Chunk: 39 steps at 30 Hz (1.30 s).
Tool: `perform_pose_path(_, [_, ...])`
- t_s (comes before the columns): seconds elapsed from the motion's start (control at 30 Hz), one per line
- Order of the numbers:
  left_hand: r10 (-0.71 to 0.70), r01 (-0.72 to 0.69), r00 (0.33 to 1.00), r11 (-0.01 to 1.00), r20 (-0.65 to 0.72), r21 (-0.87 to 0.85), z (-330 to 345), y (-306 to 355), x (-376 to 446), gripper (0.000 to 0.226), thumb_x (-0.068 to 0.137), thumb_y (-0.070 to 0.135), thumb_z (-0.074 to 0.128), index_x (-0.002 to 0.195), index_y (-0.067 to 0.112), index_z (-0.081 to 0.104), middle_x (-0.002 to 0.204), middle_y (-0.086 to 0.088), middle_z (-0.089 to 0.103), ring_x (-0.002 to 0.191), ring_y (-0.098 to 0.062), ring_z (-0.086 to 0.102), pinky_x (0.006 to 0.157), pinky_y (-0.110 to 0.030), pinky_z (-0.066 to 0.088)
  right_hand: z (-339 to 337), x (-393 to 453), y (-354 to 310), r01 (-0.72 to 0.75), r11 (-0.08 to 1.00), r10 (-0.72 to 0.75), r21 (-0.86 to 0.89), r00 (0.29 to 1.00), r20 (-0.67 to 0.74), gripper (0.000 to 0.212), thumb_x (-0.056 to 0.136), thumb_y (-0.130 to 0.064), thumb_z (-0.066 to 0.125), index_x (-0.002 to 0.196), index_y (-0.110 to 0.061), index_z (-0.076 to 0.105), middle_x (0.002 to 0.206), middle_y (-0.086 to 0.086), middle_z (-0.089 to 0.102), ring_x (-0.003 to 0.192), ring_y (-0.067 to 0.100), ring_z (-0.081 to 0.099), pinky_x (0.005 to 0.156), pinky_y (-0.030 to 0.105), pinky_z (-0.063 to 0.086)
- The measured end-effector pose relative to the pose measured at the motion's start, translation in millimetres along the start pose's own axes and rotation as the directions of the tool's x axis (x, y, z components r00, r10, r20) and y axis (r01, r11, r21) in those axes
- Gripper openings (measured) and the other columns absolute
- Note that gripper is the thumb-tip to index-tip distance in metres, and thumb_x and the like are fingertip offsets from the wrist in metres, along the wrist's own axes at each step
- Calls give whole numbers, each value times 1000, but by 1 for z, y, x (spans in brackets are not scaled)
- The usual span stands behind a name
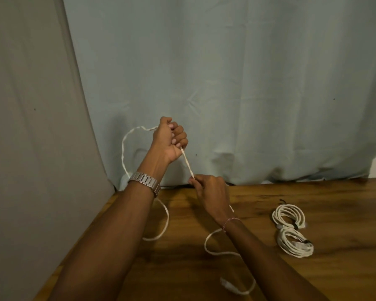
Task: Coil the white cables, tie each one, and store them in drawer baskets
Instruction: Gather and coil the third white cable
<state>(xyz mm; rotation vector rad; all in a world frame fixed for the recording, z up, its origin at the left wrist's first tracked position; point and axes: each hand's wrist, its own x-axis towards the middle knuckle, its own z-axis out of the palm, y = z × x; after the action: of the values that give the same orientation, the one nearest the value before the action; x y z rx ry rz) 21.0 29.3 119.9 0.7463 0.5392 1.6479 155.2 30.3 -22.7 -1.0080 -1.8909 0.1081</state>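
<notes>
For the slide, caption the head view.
Left hand and right hand coil a white cable beside two tied coils.

The left hand (170, 141) was raised in a fist with knuckles turned away (a metal watch (144, 181) on its wrist), while the right hand (211, 193), lower, pinched with fingertips, its forearm stretched forward.

White cable (187, 164), brown wood-grain table (334, 213), pale blue-green curtain (226, 72), silver watch (144, 180).

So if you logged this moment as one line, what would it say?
step: coiling | left hand: grips loose cable | right hand: pinches it | coiled cables: two on table
</notes>
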Motion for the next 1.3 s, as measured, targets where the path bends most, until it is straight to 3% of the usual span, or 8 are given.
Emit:
perform_pose_path(0.2, [19,-22,1000,994,24,107,-1,-13,-8,44,99,27,35,55,23,33,44,6,22,32,-9,16,34,-20,13,-6,8,6,-106,994,110,-32,978,180,28,95,-47,65,102,-25,80,83,-2,77,74,16,67,71,36,58])
perform_pose_path(0.33, [-28,4,997,951,76,310,3,-20,-12,42,100,23,31,59,24,30,44,7,20,33,-8,13,32,-18,14,-34,20,-23,-123,954,50,272,965,259,62,90,-43,72,143,-22,49,125,-10,63,110,10,62,95,34,54])
perform_pose_path(0.47, [-86,58,994,939,67,339,5,-24,-14,47,101,23,32,54,24,32,43,6,21,31,-7,14,31,-18,13,-43,25,-49,-129,885,1,448,961,275,31,94,-17,62,122,-17,49,94,0,67,75,13,63,65,30,53])
perform_pose_path(0.7, [-115,120,992,987,-51,107,1,-2,7,47,101,44,39,61,20,34,38,5,24,26,-8,20,27,-17,16,-15,-5,-43,81,977,-89,195,996,30,47,100,-48,53,136,-18,45,101,1,67,83,12,64,70,29,58])
perform_pose_path(0.87, [-17,31,994,991,-108,128,-3,19,16,52,105,47,37,61,20,35,41,5,25,29,-7,20,29,-19,14,-13,-32,-19,171,977,-160,127,983,-92,35,105,-50,40,86,-24,54,71,-9,52,67,9,49,63,25,33])
perform_pose_path(1.0, [53,-23,994,959,-99,282,-9,-1,7,53,101,61,36,65,22,35,49,6,23,35,-8,17,33,-20,14,-24,-17,-16,33,999,-33,-4,999,-11,59,101,-68,16,81,-27,55,72,-8,56,71,13,55,70,32,41])
perform_pose_path(1.13, [61,-39,996,949,-62,313,-12,-20,-5,51,102,56,41,64,22,35,52,4,24,40,-9,18,35,-20,17,-44,15,-50,-148,982,134,113,983,129,63,101,-65,30,141,-20,46,118,0,67,107,19,64,91,39,52])
perform_pose_path(1.3, [151,-112,986,921,-76,372,-16,-34,-8,53,104,53,38,61,22,35,51,3,29,38,-7,24,31,-17,19,-51,24,-74,-14,979,60,-205,974,218,32,108,-38,39,116,-17,61,109,4,70,100,26,64,79,34,44])
